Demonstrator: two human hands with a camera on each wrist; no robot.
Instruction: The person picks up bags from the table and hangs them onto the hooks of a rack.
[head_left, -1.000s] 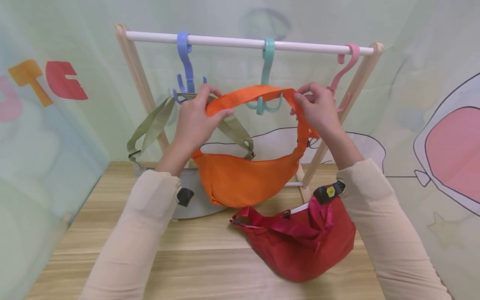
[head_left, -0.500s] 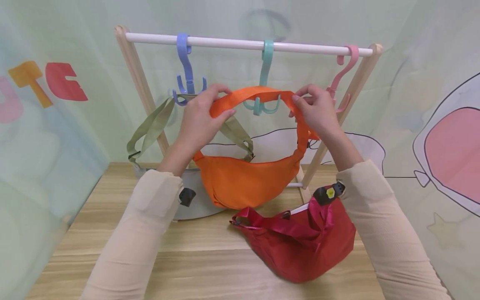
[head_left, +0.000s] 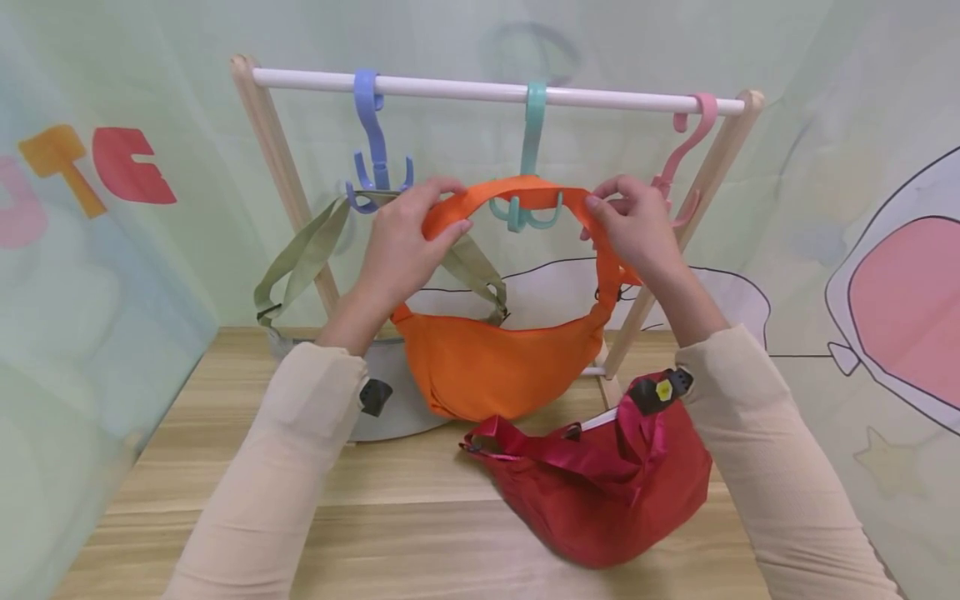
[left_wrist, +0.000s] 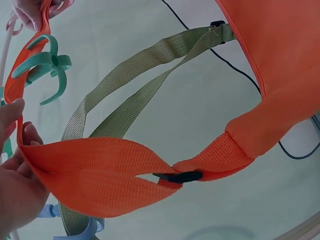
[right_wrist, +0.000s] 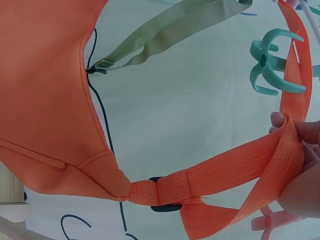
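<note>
An orange sling bag [head_left: 502, 367] hangs from its strap [head_left: 525, 187], which both hands hold up at the teal hook [head_left: 516, 215]. My left hand [head_left: 405, 242] grips the strap on its left side. The right hand [head_left: 637, 221] pinches it on the other side, thumb toward the camera. In the right wrist view the teal hook's prongs [right_wrist: 272, 70] overlap the strap; in the head view they show in front of its rear part. Whether the strap's weight rests on the hook, I cannot tell. A black buckle [left_wrist: 182, 176] sits on the strap in the left wrist view.
A grey bag [head_left: 405, 408] with an olive strap [head_left: 315, 242] hangs from the blue hook [head_left: 371, 125] at left. A red bag [head_left: 600, 500] lies on the wooden table [head_left: 405, 533]. A pink hook [head_left: 693, 142] hangs at the right end of the white rail [head_left: 450, 86].
The left hand has shifted slightly right along with the orange strap. Strap and bag sit slightly lower in the picture, and the strap has moved a little around the teal hook's prongs.
</note>
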